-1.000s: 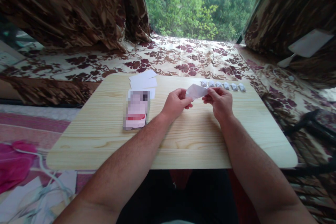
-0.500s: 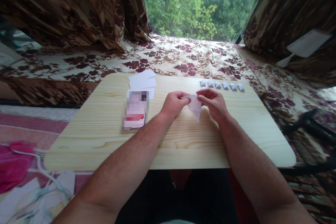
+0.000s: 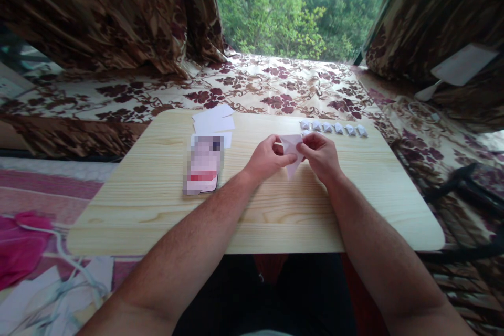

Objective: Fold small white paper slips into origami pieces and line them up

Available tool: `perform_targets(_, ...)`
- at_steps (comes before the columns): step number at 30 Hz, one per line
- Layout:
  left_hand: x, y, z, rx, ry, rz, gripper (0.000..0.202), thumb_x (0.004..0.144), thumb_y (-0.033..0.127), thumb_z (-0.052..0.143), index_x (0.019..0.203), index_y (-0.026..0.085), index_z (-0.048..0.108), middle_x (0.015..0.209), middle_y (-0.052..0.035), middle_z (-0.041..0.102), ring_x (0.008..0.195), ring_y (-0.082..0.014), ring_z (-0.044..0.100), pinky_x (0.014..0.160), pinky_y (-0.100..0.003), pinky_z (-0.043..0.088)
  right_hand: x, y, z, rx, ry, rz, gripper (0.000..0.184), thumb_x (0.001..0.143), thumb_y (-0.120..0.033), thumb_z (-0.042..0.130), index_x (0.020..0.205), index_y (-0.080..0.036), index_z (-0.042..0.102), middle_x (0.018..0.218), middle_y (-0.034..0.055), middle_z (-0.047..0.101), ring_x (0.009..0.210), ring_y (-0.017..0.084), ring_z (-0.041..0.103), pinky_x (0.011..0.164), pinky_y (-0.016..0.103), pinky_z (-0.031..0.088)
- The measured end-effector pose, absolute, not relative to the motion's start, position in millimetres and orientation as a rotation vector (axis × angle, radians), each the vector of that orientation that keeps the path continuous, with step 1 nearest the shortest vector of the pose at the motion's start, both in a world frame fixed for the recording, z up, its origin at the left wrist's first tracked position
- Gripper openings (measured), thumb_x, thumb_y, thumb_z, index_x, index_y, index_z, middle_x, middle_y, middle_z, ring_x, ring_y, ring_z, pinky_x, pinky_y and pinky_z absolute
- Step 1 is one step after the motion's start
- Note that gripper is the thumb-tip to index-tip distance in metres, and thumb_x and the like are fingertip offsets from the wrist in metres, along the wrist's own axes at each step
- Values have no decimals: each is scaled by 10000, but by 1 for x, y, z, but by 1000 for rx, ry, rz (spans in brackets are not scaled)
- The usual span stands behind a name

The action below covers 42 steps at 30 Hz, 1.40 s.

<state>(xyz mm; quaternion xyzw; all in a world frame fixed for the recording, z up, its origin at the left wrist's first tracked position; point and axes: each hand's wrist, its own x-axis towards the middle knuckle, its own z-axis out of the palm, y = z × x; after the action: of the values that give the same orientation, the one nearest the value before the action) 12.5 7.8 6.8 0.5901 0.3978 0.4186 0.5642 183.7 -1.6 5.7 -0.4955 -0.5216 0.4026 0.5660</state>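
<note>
A folded piece of white paper (image 3: 292, 143) with a pointed lower end is held up above the wooden table (image 3: 153, 215). My left hand (image 3: 271, 157) pinches its left side, thumb across the front. My right hand (image 3: 319, 153) grips its right edge between thumb and fingers. The fingers behind the paper are partly hidden. Just beyond my right hand, several small folded paper pieces (image 3: 327, 127) stand in a row near the table's far edge.
White paper sheets (image 3: 212, 122) lie at the table's back left, partly under a phone (image 3: 202, 165) with a blurred screen. A floral-covered ledge (image 3: 275, 84) borders the far side, below the window. A pink cloth (image 3: 23, 247) and a white cable (image 3: 59, 244) lie at lower left.
The paper has turned in my hands, and its broad top now shows higher and its point slightly further left. My left thumb has moved lower across its front.
</note>
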Motion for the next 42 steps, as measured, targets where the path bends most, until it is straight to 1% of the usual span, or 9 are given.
perform_targets(3,12,11,4,1412,959,988,352,690,247,759,1013,149,663,858,-56,747,733,-175,694,619,-238,500,183,-2,6,-1152,-1273,1019,207,691,-275,778,794,-188,619,638,-33,637,508,103,544,471,235,454)
perform_targets(6,10,13,2,1477,983,968,263,718,243,698,959,139,722,814,-47,746,676,-158,664,568,-223,458,182,-3,8,-1128,-1345,1045,275,671,-279,807,863,-182,636,714,-14,669,578,110,571,492,224,448)
perform_targets(9,9,15,2,1557,1000,971,211,736,254,671,889,132,749,796,-39,736,664,-144,631,577,-227,443,183,-3,7,-1163,-1381,1017,214,722,-314,769,836,-175,652,694,-15,655,563,103,551,485,222,446)
perform_targets(11,9,15,2,1562,1016,992,212,736,262,675,879,127,754,792,-38,731,662,-140,618,588,-231,441,185,-2,6,-1189,-1401,1018,170,740,-301,743,821,-169,671,672,-21,643,533,98,539,467,222,450)
perform_targets(16,8,16,5,1429,1020,1047,282,706,264,714,947,125,757,725,-23,708,585,-116,569,534,-222,390,188,-1,7,-1163,-1315,1113,132,716,-253,730,794,-157,685,646,-14,670,509,114,599,456,226,491)
perform_targets(25,4,15,16,1215,892,1053,284,640,248,774,893,123,744,684,-27,715,603,-133,609,609,-249,450,191,-6,15,-1078,-1220,1273,196,689,-229,749,868,-150,734,592,12,715,479,159,672,455,229,520)
perform_targets(30,2,17,15,1209,859,1052,241,647,219,738,874,141,759,676,-20,702,609,-128,594,606,-245,428,194,-8,16,-1015,-1193,1331,213,697,-193,729,903,-161,770,602,21,728,500,161,682,485,236,533)
perform_targets(36,2,18,17,1243,900,1072,180,604,142,643,743,144,757,634,-6,665,575,-105,513,558,-232,357,194,-8,16,-968,-1155,1363,146,691,-146,685,798,-163,782,583,32,721,512,161,684,520,246,550)
perform_targets(42,2,17,17,1244,966,1061,185,606,161,622,735,144,754,610,-1,650,541,-100,481,534,-237,333,191,-10,20,-965,-1152,1352,124,658,-137,673,731,-157,771,591,25,715,504,155,667,531,261,553)
